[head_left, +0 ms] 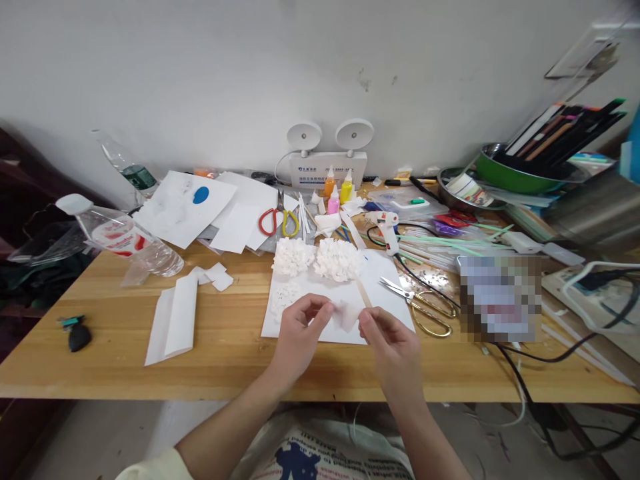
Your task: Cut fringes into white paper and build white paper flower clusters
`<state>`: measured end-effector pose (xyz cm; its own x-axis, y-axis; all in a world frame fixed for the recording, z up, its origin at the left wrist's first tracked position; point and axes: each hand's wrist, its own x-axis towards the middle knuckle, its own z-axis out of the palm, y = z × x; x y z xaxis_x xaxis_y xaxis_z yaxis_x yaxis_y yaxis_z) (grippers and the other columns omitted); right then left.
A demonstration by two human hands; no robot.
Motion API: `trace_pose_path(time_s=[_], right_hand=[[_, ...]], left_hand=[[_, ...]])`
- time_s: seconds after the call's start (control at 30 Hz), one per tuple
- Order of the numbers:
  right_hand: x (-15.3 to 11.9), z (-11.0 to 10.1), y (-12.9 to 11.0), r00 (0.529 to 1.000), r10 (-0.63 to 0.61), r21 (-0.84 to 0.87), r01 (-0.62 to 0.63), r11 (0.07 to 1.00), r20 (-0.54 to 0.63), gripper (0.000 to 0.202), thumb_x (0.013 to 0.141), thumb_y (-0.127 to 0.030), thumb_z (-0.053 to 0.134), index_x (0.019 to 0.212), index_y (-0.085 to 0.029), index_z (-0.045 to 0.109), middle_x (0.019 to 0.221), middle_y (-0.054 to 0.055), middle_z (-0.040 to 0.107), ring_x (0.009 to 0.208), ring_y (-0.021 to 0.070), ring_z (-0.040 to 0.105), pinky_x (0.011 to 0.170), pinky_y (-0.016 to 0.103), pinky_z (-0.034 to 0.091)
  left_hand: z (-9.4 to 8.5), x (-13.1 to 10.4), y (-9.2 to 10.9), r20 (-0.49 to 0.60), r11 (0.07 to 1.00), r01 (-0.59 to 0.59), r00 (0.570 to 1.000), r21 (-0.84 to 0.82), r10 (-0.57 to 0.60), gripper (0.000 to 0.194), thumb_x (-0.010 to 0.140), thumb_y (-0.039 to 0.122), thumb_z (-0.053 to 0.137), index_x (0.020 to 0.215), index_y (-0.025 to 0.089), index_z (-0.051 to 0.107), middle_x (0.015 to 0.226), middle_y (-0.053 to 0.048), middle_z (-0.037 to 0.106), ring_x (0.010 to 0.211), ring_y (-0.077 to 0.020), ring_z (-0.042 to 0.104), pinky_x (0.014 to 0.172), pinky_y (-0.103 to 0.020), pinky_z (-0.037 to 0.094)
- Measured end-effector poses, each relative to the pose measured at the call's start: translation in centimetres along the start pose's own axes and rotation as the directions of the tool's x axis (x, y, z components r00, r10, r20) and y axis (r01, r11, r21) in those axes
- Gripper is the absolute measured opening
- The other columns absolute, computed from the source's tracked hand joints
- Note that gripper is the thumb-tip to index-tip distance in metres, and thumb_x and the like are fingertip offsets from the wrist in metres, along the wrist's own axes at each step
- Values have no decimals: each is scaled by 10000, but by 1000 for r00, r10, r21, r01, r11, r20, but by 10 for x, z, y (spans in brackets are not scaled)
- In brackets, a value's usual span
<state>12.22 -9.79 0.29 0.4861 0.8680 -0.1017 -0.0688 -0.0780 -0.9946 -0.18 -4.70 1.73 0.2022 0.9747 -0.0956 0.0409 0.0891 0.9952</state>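
Remote station, head view; bearings taken from the thin white piece [346, 315] at dial centre.

Grip: I have my left hand [303, 330] at 8 o'clock, thumb and forefinger pinched together on the piece's left side. My right hand [395, 347], at 4 o'clock, pinches the opposite edge. A wooden stick [363, 293] at 1 o'clock runs down to the right fingertips; I cannot tell whether they hold it too.

Position: the piece seems lifted over the near part of a white sheet [390, 313]. Two ruffled white clusters [294, 257] sit at 11 and 12 o'clock, with a flatter patch [286, 299] at 10.

Risks, my judgement:
1. Tearing. The piece looks flimsy; an outward pull by both hands could split it.
2. Crushing. My left knuckles are near the flatter patch; a careless lift could drag it.
3. Cut. Gold-handled scissors [412, 296] lie spread at 3 o'clock; a right-hand swing could meet their blades.
4. Snag. The glue gun [389, 235] at 1 o'clock trails a black cable [425, 277]; catching it could topple the gun. Heat: cannot tell.
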Motion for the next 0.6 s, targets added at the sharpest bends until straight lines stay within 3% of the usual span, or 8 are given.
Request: trace_pose_path(time_s=[0.37, 0.47, 0.6], right_hand=[[14, -6, 9, 995, 64, 202, -46, 978, -82, 246, 718, -383, 638, 623, -169, 565, 532, -27, 456, 511, 99, 393, 492, 239, 323], [37, -21, 10, 987, 18, 76, -6, 997, -159, 247, 704, -400, 634, 644, -165, 588, 542, -23, 477, 518, 108, 418, 507, 249, 337], [84, -46, 9, 981, -113, -328, 57, 943, -156, 263, 684, -406, 607, 707, -148, 655, 590, 16, 579, 566, 159, 502, 556, 285, 374]], left_hand=[[-13, 9, -14, -122, 943, 130, 977, -307, -175, 141, 701, 310, 637, 675, 177, 600, 637, 32, 544, 625, -72, 497, 632, -194, 421], [-24, 15, -16, -164, 924, 106, 970, -368, -176, 159, 684, 323, 652, 682, 173, 599, 646, 34, 547, 639, -73, 503, 647, -197, 425], [-46, 20, -21, -216, 954, 65, 968, -291, -132, 184, 683, 346, 651, 693, 170, 597, 643, 26, 556, 645, -89, 510, 638, -208, 420]])
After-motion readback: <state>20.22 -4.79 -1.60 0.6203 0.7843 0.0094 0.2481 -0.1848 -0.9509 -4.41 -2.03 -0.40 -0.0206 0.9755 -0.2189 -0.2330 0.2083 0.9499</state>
